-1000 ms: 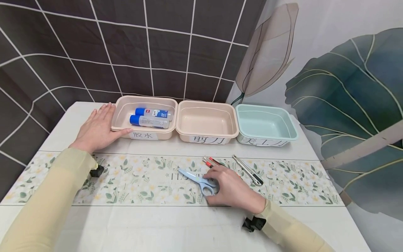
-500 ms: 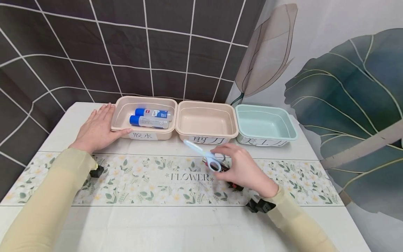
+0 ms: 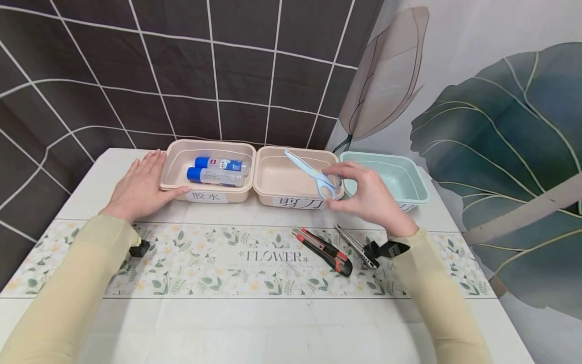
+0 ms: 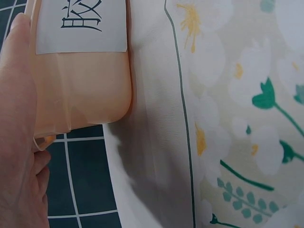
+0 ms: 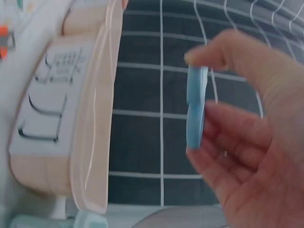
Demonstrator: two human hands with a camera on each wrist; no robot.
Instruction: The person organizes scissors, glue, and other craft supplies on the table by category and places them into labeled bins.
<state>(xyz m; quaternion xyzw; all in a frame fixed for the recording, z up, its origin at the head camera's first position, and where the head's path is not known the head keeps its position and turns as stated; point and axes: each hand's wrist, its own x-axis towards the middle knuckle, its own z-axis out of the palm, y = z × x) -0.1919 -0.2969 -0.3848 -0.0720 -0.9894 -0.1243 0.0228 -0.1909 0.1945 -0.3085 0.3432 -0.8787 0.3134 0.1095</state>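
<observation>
Light-blue scissors (image 3: 303,166) are pinched by their handle loops between the thumb and fingers of my right hand (image 3: 373,194). In the head view they appear over the middle beige bin (image 3: 278,177), blades pointing to the far left. The right wrist view has the blue handle (image 5: 195,109) edge-on between thumb and fingertips. My left hand (image 3: 138,186) rests against the left beige bin (image 3: 177,177), fingers straight along its side and thumb at the front rim. Two blue-capped glue bottles (image 3: 215,177) lie in that bin.
At the right end of the row stands a mint-green bin (image 3: 400,174), partly behind my right hand. On the floral strip lie a red-and-black utility knife (image 3: 324,251) and a silver utility knife (image 3: 356,245), near my right wrist. A dark tiled backdrop (image 3: 245,76) rises behind the bins.
My right hand has lifted the scissors from the floral strip and carried them up and away from me, over the middle bin. The red-and-black knife is now uncovered. The left hand has stayed still.
</observation>
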